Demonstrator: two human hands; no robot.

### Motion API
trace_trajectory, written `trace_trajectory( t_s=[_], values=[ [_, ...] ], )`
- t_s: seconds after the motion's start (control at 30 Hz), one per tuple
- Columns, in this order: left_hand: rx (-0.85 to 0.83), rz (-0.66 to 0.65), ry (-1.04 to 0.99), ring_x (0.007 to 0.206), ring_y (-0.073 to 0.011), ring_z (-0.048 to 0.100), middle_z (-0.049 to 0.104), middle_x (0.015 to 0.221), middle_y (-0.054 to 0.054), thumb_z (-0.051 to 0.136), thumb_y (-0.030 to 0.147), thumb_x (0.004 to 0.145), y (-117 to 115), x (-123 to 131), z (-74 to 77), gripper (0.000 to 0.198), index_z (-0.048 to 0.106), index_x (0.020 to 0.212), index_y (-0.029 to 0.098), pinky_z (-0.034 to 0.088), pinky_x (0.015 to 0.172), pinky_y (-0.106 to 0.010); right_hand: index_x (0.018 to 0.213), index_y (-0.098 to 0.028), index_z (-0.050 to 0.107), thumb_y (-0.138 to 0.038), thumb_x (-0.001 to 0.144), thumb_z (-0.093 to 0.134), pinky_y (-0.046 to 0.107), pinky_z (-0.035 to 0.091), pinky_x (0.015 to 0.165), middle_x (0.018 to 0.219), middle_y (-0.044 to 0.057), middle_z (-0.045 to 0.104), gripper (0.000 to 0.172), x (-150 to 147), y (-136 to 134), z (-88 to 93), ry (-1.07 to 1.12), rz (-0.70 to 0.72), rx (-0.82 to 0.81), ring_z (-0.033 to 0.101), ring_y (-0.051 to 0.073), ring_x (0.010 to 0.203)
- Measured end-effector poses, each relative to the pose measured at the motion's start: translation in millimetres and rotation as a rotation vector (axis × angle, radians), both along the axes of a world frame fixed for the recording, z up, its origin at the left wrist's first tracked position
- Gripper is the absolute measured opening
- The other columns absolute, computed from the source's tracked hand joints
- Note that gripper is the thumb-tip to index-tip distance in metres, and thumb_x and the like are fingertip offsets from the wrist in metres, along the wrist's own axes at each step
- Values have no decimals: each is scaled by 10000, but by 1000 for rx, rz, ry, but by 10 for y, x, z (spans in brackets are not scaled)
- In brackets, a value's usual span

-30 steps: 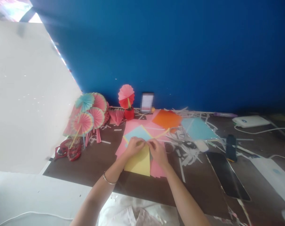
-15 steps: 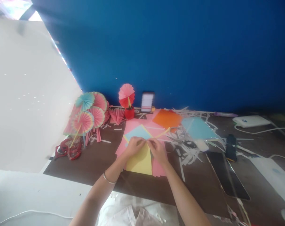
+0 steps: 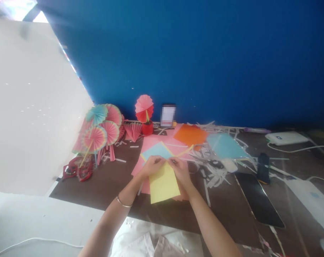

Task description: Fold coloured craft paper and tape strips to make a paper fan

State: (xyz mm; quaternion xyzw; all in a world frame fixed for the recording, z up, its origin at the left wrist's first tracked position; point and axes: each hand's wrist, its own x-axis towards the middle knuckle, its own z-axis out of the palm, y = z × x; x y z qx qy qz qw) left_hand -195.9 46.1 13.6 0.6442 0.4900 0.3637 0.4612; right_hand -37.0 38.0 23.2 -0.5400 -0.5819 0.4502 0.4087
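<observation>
A sheet of yellow paper (image 3: 164, 184) hangs between my hands, pinched along its far edge, its near end tilted over the table. My left hand (image 3: 153, 165) closes on the far left part of that edge. On the far right part, my right hand (image 3: 179, 169) has its fingers closed too. Just beyond my fingertips lies a light blue sheet (image 3: 157, 150) with yellow edging. Both rest on pink paper (image 3: 147, 142) spread over the dark table. The fingertips themselves are partly hidden behind the knuckles.
Pleated paper fans (image 3: 95, 139) and red scissors-like items (image 3: 79, 169) sit left. A red pot (image 3: 147, 128) holds a pink fan. Orange paper (image 3: 191, 135), a blue packet (image 3: 226, 145), white paper strips (image 3: 217, 175) and a dark phone (image 3: 259, 200) lie right.
The yellow sheet has swung slightly to the right and its near end has turned and come closer to me. Both hands keep nearly the same place.
</observation>
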Motion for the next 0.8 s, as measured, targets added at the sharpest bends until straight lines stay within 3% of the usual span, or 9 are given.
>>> trace_trajectory(
  t_s=[0.4, 0.6, 0.8],
  values=[
    [-53, 0, -90, 585, -91, 419, 491, 614, 10, 484, 455, 784, 9, -3, -26, 364, 581, 686, 118, 338, 534, -215, 794, -205, 623, -480, 769, 521, 299, 472, 661, 780, 26, 666, 294, 8, -9, -25, 11, 12, 0, 611, 200, 745],
    [-50, 51, -32, 615, -105, 452, 539, 655, -5, 481, 405, 790, -32, 3, -8, 316, 606, 728, 121, 362, 554, -226, 803, -203, 636, -460, 735, 576, 320, 475, 712, 819, 41, 683, 273, 21, 9, -35, 46, 37, -54, 625, 218, 798],
    [-49, 70, -2, 617, -109, 451, 534, 649, -1, 462, 392, 796, -28, 9, 15, 313, 598, 720, 121, 370, 568, -233, 777, -199, 641, -467, 729, 588, 310, 475, 653, 770, 32, 681, 277, 20, 10, -98, 104, 15, -67, 628, 210, 738]
  ],
)
